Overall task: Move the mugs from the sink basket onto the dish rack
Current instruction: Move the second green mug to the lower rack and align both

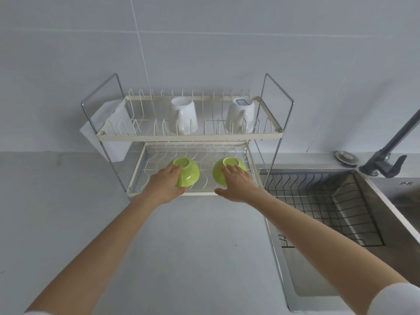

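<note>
1. I see a pale grey countertop (193, 246) running up to a plain grey-white tiled wall (204, 42).
2. A two-tier cream wire dish rack (189, 136) with chrome side frames stands on the counter against the wall.
3. Two white ceramic mugs sit upside down on the upper tier: the left mug (183, 115) near the middle, the right mug (241, 115) near the right end.
4. The black wire sink basket (318, 201) sits inside the steel sink (400, 201), beside a dark faucet (386, 160).
5. My left hand (164, 184) cups the left green bowl (188, 173), inverted on the lower tier.
6. My right hand (236, 183) rests spread on the right green bowl (219, 173), fingers extended, not clasping.
</note>
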Motion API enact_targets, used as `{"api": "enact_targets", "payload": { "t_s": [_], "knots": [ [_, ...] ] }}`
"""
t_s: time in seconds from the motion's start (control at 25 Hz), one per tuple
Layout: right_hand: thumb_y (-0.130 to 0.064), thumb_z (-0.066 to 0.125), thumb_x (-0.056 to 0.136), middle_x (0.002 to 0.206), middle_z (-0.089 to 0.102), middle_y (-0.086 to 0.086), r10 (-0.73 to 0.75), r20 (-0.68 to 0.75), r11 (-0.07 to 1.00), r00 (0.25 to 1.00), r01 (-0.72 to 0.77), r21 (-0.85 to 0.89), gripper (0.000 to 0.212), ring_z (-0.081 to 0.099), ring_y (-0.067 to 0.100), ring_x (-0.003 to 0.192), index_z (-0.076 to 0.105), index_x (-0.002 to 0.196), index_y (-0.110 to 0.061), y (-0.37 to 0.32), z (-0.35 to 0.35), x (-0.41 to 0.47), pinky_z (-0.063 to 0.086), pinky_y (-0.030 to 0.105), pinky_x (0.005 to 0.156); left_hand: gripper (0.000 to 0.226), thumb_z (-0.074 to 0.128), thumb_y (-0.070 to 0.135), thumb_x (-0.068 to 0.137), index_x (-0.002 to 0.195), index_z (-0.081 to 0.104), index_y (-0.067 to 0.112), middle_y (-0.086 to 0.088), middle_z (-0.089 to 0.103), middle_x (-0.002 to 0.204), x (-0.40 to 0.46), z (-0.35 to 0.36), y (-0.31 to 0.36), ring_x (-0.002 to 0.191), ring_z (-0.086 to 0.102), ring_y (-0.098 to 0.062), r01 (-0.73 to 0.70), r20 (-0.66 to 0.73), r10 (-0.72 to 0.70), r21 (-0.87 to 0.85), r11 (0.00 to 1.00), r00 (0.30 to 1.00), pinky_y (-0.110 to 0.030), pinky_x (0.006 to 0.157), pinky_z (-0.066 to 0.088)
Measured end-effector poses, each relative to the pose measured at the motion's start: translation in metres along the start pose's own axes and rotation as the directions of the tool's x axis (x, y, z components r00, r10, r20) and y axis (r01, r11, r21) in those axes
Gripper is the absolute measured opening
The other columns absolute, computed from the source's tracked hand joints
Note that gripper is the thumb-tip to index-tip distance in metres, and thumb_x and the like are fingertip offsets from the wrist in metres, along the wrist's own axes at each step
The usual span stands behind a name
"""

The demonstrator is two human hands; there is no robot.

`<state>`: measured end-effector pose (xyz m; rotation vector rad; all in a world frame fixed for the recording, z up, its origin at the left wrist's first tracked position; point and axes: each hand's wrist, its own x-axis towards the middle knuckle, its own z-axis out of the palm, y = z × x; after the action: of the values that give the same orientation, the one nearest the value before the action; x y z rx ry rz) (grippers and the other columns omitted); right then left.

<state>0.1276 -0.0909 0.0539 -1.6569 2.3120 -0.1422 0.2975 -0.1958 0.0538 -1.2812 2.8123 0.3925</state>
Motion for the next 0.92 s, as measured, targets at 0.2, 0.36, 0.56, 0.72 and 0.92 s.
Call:
{"api": "enact_targets", "payload": {
  "t_s": [0.2, 0.36, 0.56, 0.72, 0.92],
  "knots": [
    [-0.037, 0.053, 0.089, 0.157, 0.012, 0.009, 0.037, -0.004, 0.999, 0.999, -0.037, -0.003, 0.075, 0.007, 0.03, 0.145, 0.012, 0.147, -0.015, 0.017, 0.002, 0.006, 0.012, 0.045, 0.118, 0.073, 0.055, 0.033, 0.087, 0.144, 0.016, 0.012, -0.011, 0.016, 0.155, 0.017, 0.008, 0.005, 0.141, 0.02, -0.032, -0.003, 0.007, 0.003, 0.039, 0.999, 1.0, -0.046, 0.112, 0.027],
    [-0.034, 0.057, 0.087, 0.158, 0.005, 0.008, 0.056, -0.039, 0.998, 0.998, -0.054, 0.027, 0.077, 0.004, 0.029, 0.146, 0.011, 0.146, -0.018, 0.029, 0.01, 0.022, 0.013, 0.045, 0.118, 0.084, 0.06, 0.038, 0.083, 0.145, 0.008, 0.015, -0.011, -0.003, 0.157, 0.036, 0.021, 0.0, 0.143, 0.001, -0.037, 0.036, 0.004, -0.036, 0.042, 0.998, 0.999, -0.053, 0.113, 0.022],
    [-0.027, 0.06, 0.086, 0.158, 0.005, 0.004, 0.013, -0.042, 1.0, 0.999, -0.012, 0.02, 0.077, 0.002, 0.028, 0.146, 0.012, 0.146, -0.02, 0.038, 0.02, 0.041, 0.019, 0.046, 0.116, 0.078, 0.06, 0.027, 0.085, 0.144, 0.012, 0.014, -0.009, -0.004, 0.157, 0.054, 0.033, -0.012, 0.142, 0.002, -0.039, 0.07, 0.057, -0.065, -0.089, 0.994, 0.996, -0.055, 0.112, 0.028],
    [-0.023, 0.057, 0.088, 0.158, 0.008, -0.001, 0.014, -0.076, 0.999, 0.997, -0.011, 0.037, 0.073, 0.003, 0.025, 0.146, 0.014, 0.146, -0.022, 0.045, 0.024, 0.047, 0.03, 0.045, 0.113, 0.069, 0.054, 0.025, 0.088, 0.144, 0.015, 0.017, -0.005, 0.0, 0.158, 0.062, 0.038, -0.003, 0.142, 0.004, -0.035, 0.056, 0.018, -0.055, -0.097, 0.994, 0.998, -0.052, 0.106, 0.036],
    [-0.023, 0.053, 0.09, 0.158, 0.008, -0.003, 0.036, -0.098, 0.997, 0.995, -0.03, 0.07, 0.068, 0.002, 0.023, 0.147, 0.015, 0.146, -0.025, 0.046, 0.025, 0.047, 0.034, 0.044, 0.111, 0.068, 0.055, 0.035, 0.086, 0.143, 0.02, 0.021, -0.006, 0.01, 0.156, 0.066, 0.043, 0.023, 0.136, 0.015, -0.037, 0.043, -0.025, -0.045, -0.065, 0.997, 0.999, -0.048, 0.098, 0.043]
  ]
}}
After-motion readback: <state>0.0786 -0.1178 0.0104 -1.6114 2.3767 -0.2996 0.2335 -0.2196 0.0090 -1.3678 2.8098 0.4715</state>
